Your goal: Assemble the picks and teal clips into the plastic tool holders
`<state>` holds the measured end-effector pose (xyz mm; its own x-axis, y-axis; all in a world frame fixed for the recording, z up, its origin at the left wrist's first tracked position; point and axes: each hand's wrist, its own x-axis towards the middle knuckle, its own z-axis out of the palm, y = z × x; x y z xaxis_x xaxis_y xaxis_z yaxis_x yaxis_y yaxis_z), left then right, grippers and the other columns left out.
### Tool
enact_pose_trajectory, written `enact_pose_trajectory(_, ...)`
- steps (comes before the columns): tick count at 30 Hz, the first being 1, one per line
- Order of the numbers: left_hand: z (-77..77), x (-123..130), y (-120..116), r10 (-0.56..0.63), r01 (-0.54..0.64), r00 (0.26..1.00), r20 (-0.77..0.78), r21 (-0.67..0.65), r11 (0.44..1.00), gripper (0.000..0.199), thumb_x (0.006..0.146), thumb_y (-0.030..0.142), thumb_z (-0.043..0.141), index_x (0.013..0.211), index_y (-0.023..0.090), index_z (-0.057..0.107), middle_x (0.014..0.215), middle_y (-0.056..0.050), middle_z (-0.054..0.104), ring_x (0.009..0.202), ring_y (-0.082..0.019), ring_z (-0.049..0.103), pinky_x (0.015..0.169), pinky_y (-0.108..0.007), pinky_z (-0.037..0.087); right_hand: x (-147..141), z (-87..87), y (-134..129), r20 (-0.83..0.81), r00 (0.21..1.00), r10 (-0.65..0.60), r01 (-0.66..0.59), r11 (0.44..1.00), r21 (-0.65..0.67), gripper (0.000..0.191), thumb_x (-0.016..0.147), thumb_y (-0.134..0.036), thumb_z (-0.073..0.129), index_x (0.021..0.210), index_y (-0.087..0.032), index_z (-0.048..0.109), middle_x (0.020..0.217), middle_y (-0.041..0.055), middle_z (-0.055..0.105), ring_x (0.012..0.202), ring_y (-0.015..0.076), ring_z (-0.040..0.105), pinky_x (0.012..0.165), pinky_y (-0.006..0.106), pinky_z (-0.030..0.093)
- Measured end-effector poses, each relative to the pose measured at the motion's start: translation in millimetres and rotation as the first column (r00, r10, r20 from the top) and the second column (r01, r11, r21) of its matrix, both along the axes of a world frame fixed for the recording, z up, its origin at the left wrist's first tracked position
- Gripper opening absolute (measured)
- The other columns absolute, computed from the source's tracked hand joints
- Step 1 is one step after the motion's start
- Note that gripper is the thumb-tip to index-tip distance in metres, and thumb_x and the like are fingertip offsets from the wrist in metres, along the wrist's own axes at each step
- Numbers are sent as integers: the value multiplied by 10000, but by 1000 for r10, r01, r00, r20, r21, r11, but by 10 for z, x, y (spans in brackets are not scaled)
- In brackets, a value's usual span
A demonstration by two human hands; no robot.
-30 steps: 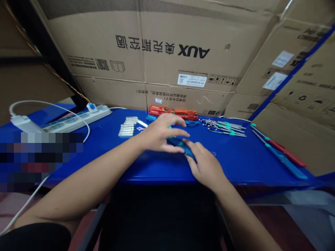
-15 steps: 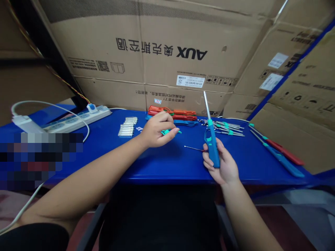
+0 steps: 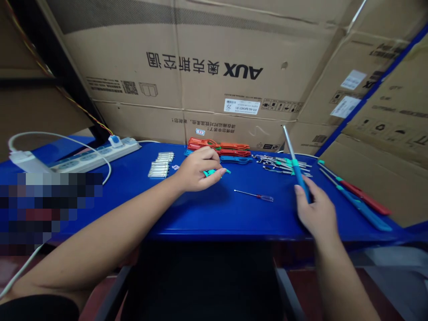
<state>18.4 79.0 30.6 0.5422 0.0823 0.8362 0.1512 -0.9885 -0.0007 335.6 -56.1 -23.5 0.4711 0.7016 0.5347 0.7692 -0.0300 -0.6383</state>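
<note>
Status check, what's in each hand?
Left hand: teal plastic piece held in fingers. Right hand: holding blue-handled rod, tip up. Small screwdriver lying on table between hands.

"What's the bare left hand doing?"
"Fingers curled closed, long bare forearm slanting in from lower left."
"And the bare right hand?"
"Fingers closed in an upright grip, wrist straight."
</note>
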Motion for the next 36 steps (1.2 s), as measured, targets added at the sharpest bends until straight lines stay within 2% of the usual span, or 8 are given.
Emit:
enact_pose_trajectory(3, 32, -23, 16, 54, -54, 998, 12, 2, 999, 233, 914, 257, 583, 723, 165, 681, 749, -39, 601, 697, -145, 549, 674, -300, 463, 665, -62, -127, 409, 889, -207, 320, 919, -231, 650, 931, -567, 379, 1322, -123, 647, 953, 220, 659, 861, 388, 650, 730, 527, 522)
enact_pose_trajectory(6, 83, -108, 131, 224, -223, 975, 0, -77, 972, 272, 914, 315, 570, 723, 165, 693, 756, -48, 618, 712, -160, 564, 692, -312, 460, 1169, -193, -258, 597, 750, -285, 454, 878, -153, 618, 932, -550, 380, 1228, -123, 714, 828, 224, 674, 663, 373, 638, 514, 494, 486)
enact_pose_trajectory(10, 129, -339, 421, 499, -495, 863, -76, -324, 806, 308, 892, 401, 562, 772, 169, 726, 756, -45, 651, 703, -163, 580, 671, -297, 437, 1570, -411, -278, 662, 677, -323, 470, 881, -51, 436, 864, -534, 507, 945, -222, 801, 676, 165, 630, 500, 308, 579, 413, 428, 389)
enact_pose_trajectory(13, 126, -497, 564, 600, -624, 775, -198, -394, 675, 322, 865, 427, 564, 794, 167, 740, 780, -54, 675, 726, -175, 588, 662, -295, 414, 1779, -543, -227, 583, 717, -382, 509, 859, -63, 412, 808, -602, 555, 920, -281, 789, 736, 183, 638, 606, 394, 631, 486, 507, 405)
enact_pose_trajectory(18, 111, -515, 569, 582, -629, 771, -257, -446, 637, 353, 858, 457, 548, 795, 167, 739, 816, -59, 703, 730, -175, 596, 650, -292, 411, 1789, -436, -170, 614, 657, -437, 514, 856, 58, 445, 789, -634, 544, 949, -269, 743, 758, 231, 645, 775, 482, 638, 554, 590, 403)
enact_pose_trajectory(21, 110, -449, 684, 529, -664, 748, -400, -443, 602, 346, 861, 464, 554, 809, 179, 742, 741, -42, 695, 668, -162, 582, 627, -286, 408, 1474, -120, -15, 696, 622, -359, 578, 810, -98, 582, 852, -593, 463, 1085, -127, 722, 873, 318, 658, 783, 481, 636, 533, 557, 411)
enact_pose_trajectory(26, 75, -465, 1106, 534, -778, 610, -586, -316, 543, 152, 744, 293, 678, 838, 218, 771, 821, -61, 716, 746, -202, 617, 683, -304, 429, 1007, 272, 612, 751, 640, 162, 238, 887, -395, 355, 872, -359, 502, 1067, -182, 741, 1093, 195, 698, 974, 363, 649, 751, 472, 498)
enact_pose_trajectory(36, -275, -632, 1250, 459, -735, 626, -630, -281, 617, 179, 774, 300, 669, 907, 225, 763, 941, -50, 707, 873, -194, 626, 790, -277, 445, 907, 119, 1071, 629, 641, 439, -1, 821, -571, 361, 895, -411, 449, 996, -195, 720, 1055, 141, 695, 984, 292, 647, 847, 416, 502)
